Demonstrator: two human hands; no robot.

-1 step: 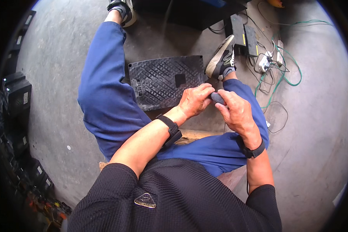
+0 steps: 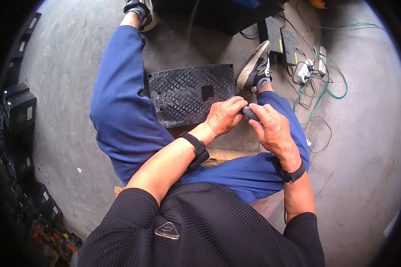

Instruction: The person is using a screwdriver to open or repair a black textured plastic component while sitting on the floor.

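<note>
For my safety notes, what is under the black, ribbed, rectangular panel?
Beyond the black ribbed panel, smooth grey floor is visible; whatever lies directly beneath is covered.

A small dark grey object (image 2: pixel 251 114) with a smooth, rounded, oval-looking visible part sits in the grasp of the right hand (image 2: pixel 270 126), between its thumb and fingers. It slants from upper left to lower right, its upper end close against the left hand's fingertips (image 2: pixel 241 103); the fingers hide the rest of its shape.

Panel (image 2: pixel 182 107) between legs (image 2: pixel 120 84), beyond left hand (image 2: pixel 225 118)
</note>
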